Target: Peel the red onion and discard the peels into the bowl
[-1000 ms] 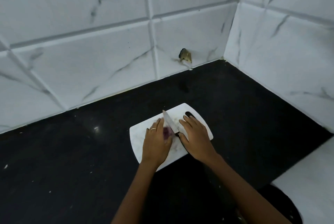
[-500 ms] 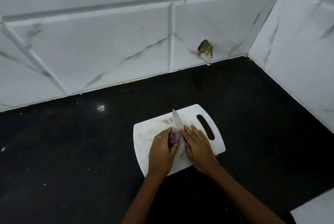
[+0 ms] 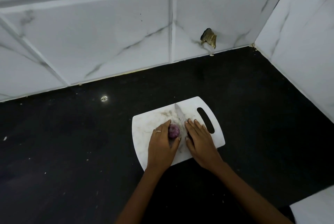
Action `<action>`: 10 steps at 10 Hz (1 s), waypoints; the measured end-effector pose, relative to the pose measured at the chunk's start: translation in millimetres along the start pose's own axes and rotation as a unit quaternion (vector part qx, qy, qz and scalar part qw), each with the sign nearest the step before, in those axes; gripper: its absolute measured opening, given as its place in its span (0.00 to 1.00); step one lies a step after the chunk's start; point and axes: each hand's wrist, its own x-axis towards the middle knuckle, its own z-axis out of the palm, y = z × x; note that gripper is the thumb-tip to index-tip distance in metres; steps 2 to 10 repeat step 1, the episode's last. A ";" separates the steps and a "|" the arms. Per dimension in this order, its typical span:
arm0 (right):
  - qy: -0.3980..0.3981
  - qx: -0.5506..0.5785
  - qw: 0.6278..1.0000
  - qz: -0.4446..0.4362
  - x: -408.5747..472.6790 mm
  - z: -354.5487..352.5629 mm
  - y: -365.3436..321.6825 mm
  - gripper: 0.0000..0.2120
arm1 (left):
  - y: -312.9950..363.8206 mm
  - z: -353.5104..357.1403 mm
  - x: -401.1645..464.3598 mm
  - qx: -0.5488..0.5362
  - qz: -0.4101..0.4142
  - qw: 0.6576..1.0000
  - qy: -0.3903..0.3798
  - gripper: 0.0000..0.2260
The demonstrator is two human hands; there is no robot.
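A small red onion lies on a white cutting board on the black counter. My left hand, with a ring on one finger, holds the onion between fingers and thumb. My right hand grips a knife by its handle, which the hand hides. The blade lies just right of the onion and points toward the wall. No bowl is in view.
The black counter runs into a corner of white marble-look tiled walls. A chipped hole marks the back wall. The board's handle slot lies right of my right hand. Small specks dot the counter.
The view has shifted so the board sits further right and lower. The knife blade has moved off the onion to its right side, and more of the onion shows.
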 end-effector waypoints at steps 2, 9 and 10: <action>0.026 0.017 0.999 0.010 11.0 -15.7 -11.4 0.26 | 8.4 0.1 7.3 0.021 -0.009 0.999 0.037 0.32; 0.026 0.017 0.999 0.010 11.0 -15.7 -11.4 0.26 | 8.4 0.1 7.3 0.021 -0.009 0.999 0.037 0.32; 0.026 0.017 0.999 0.010 11.0 -15.7 -11.4 0.26 | 8.4 0.1 7.3 0.021 -0.009 0.999 0.037 0.32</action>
